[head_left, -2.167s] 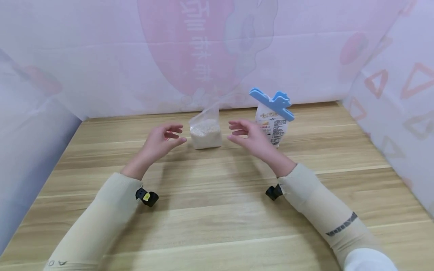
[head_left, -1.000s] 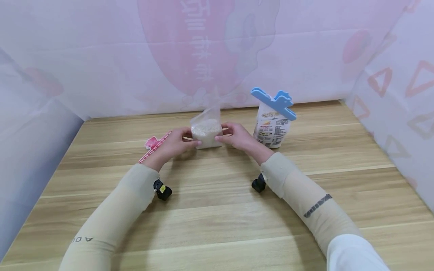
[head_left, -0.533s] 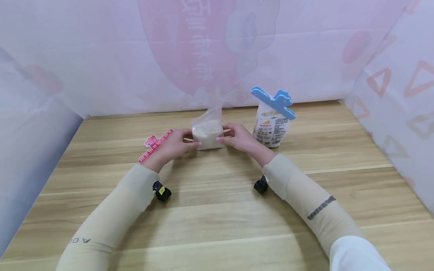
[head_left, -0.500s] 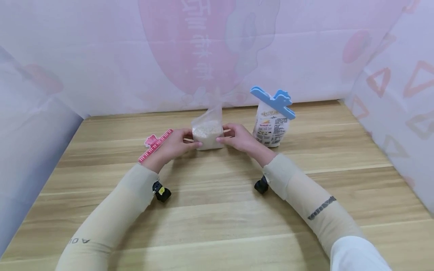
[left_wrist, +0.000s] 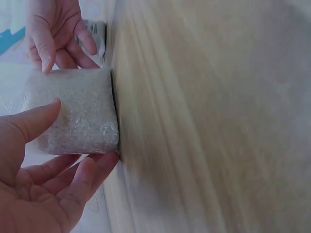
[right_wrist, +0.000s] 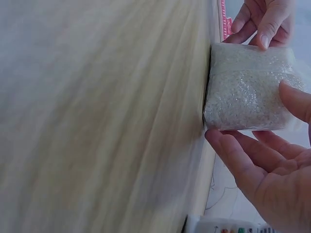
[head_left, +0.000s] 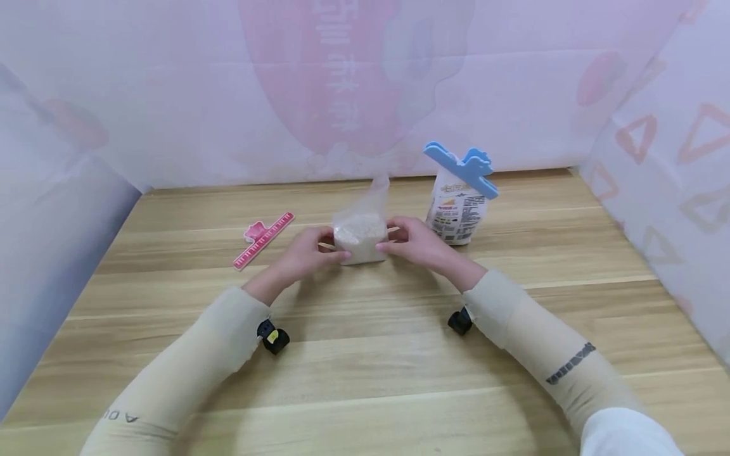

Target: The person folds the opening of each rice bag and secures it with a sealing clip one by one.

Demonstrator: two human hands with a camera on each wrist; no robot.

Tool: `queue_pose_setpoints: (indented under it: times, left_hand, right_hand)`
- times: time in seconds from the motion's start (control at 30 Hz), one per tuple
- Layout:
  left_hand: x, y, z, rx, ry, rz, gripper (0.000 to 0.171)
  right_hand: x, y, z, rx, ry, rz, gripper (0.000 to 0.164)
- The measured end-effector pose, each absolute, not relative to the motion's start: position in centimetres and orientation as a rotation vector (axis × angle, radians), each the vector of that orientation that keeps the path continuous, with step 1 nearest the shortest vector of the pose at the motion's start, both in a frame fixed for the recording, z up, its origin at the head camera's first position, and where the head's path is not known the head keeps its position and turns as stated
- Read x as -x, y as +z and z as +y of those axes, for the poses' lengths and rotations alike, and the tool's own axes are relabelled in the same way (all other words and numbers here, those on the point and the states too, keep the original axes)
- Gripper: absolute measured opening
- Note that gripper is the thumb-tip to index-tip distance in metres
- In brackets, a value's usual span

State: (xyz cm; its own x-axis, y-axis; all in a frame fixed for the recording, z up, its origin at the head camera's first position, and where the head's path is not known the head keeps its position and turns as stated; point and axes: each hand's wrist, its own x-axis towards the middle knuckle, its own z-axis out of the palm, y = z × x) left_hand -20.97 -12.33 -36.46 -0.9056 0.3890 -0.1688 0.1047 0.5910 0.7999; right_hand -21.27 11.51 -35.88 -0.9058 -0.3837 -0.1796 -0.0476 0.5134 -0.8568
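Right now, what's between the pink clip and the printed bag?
From the pink clip to the printed bag come the left grip, the clear bag of grains, then the right grip, in the head view.

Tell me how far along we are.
Done: the blue clip is on the printed bag. In hand: the left hand and right hand grip the clear bag from either side. Remaining, probably: clipping the clear bag, whose top is unclipped; the red clip lies on the table.

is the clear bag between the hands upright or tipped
Upright. The clear bag has its base toward the table and its loose top uppermost, held between the left hand and right hand.
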Motion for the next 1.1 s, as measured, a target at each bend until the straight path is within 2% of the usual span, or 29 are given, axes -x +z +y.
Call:
queue_pose_setpoints:
  times: [0.33, 0.57, 1.1]
  left_hand:
    - [18.6, -36.2, -11.1, -0.399, 1.268, 2.436, 0.046]
    - [17.4, -36.5, -10.7, -0.447, 1.303, 2.402, 0.044]
    - [14.3, -35.9, -9.6, -0.495, 1.246, 2.396, 0.037]
  right_hand:
    - [19.2, -35.5, 13.2, 0.486, -1.293, 2.446, 0.034]
    - [17.4, -35.4, 13.9, 0.52, -1.296, 2.447, 0.04]
    - [14.0, -35.3, 15.1, 0.578, -1.325, 2.397, 0.037]
